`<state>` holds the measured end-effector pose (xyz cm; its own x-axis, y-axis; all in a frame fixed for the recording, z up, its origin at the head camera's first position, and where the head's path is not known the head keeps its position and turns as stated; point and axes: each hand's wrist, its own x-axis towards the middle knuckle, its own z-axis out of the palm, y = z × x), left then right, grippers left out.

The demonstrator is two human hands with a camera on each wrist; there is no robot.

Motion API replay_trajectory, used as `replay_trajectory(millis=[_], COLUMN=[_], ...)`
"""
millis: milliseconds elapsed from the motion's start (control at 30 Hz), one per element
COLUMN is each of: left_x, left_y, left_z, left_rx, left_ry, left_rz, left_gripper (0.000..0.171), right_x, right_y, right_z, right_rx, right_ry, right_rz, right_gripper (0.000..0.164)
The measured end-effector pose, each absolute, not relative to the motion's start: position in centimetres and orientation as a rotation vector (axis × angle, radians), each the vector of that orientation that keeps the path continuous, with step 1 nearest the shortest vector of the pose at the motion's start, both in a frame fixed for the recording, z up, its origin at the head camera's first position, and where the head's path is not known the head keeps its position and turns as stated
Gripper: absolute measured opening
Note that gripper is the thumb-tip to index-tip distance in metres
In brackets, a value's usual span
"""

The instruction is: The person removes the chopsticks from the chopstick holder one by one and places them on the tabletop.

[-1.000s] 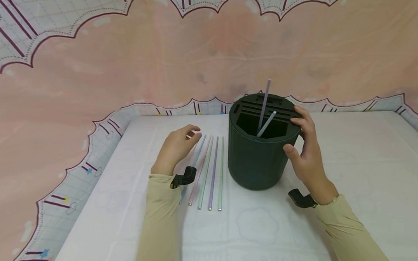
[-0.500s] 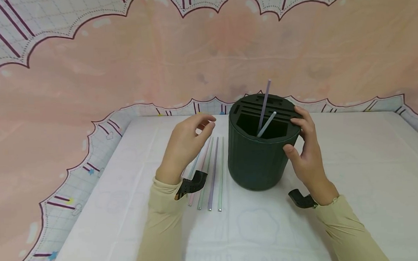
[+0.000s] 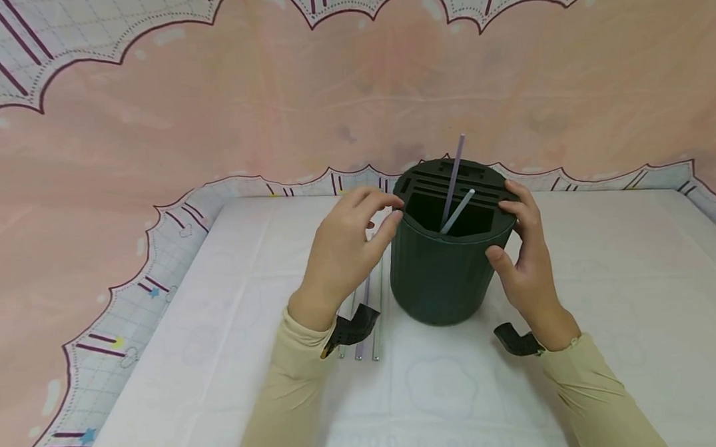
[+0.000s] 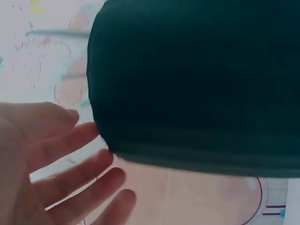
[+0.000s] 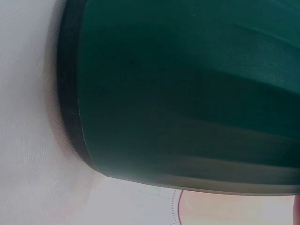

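A dark green round utensil holder [image 3: 441, 283] with a slotted top stands upright in the head view. A purple straw-like stick [image 3: 454, 172] and a light blue one [image 3: 459, 211] lean in its large opening. My right hand [image 3: 527, 259] grips its right side, fingers over the rim and thumb in front. At the left rim is my left hand [image 3: 347, 247], fingers loosely bent and holding nothing; in the left wrist view its fingertips [image 4: 105, 157] lie against or just beside the holder's wall [image 4: 187, 84]. Below that hand lie thin pastel sticks [image 3: 378, 326], partly hidden.
White cloth covers the table [image 3: 625, 292]. Behind it hangs a peach-coloured cloth [image 3: 209, 110] with a scalloped white border. Each wrist carries a black strap-on camera, the left one [image 3: 353, 327] above the sticks.
My left hand has moved right and away from me, from over the sticks' left side to the holder's left rim. The right hand and the holder have stayed in place.
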<state>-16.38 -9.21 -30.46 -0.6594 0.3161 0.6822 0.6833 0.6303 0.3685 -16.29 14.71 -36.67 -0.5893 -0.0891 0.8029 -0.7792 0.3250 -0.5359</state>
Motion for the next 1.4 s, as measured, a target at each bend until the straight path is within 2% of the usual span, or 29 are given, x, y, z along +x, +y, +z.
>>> replay_trajectory(millis=[167,467,800,1067,1400], left_x=[-15.6,-14.8,-14.2,-14.5,-14.2], left_y=[-7.6,-5.7,-4.6,-4.7,-6.5], left_z=[-30.1,-30.4,-31.1,-30.9,-29.8], left_rx=[-0.869,-0.888,-0.828,-0.842,-0.857], left_ry=[-2.202,-2.29,-2.393,-2.265,-1.945], left_rz=[-0.754,-0.65,-0.521,-0.719,-1.147], left_gripper=[0.019,0.038,0.028,0.017,0.014], right_x=[-15.6,-15.8,-15.9,-15.6,-15.5], right_y=[14.2,14.3,14.3,14.3,14.2], right_z=[-35.5,-35.6,-35.7,-35.7,-35.9], right_rx=[0.769,0.766,0.774,0.764,0.769], right_ry=[-1.91,-1.922,-1.904,-1.918,-1.913], right_rz=[1.302,1.281,1.268,1.256,1.272], right_gripper=[0.072,0.073,0.073,0.072,0.072])
